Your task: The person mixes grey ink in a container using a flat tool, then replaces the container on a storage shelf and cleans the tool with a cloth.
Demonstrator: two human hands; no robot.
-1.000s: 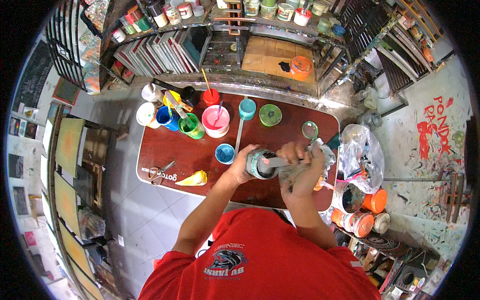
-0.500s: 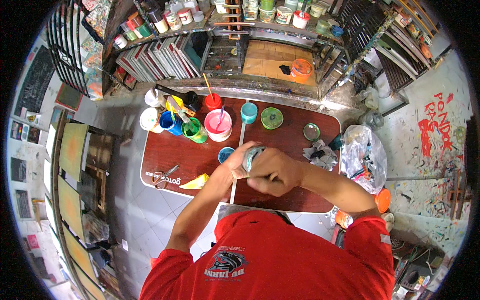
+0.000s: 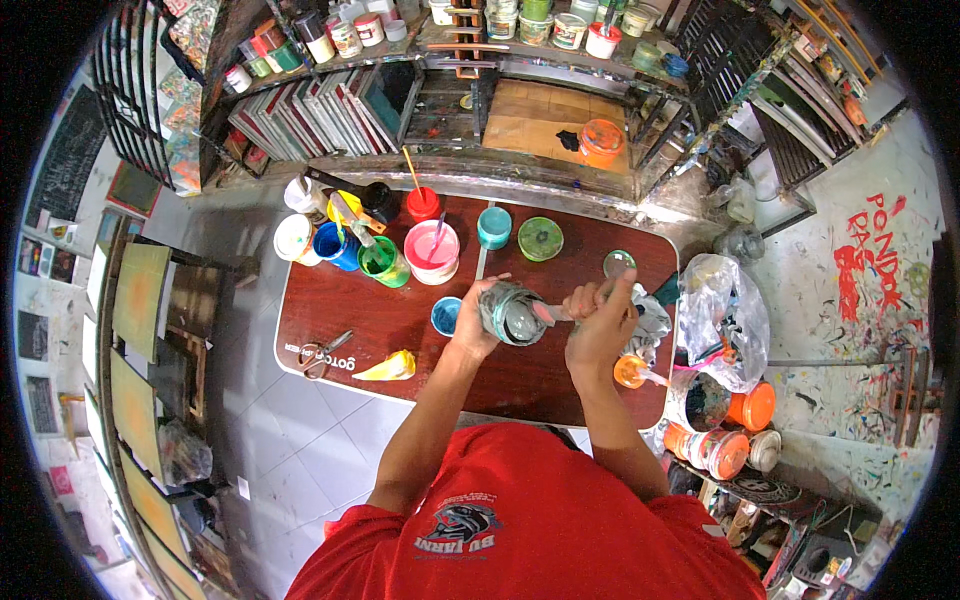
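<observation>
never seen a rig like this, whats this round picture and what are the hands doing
There is no robot here: these are a person's own bare hands. A wide fisheye camera worn on the head looks down, so edges bend and the picture looks round. The left hand holds a jar; the right hand holds a flat tool at the jar's mouth. On the dark red table stand several colour pots, including a pink one; scissors and a yellow cone-shaped item lie nearby.
</observation>
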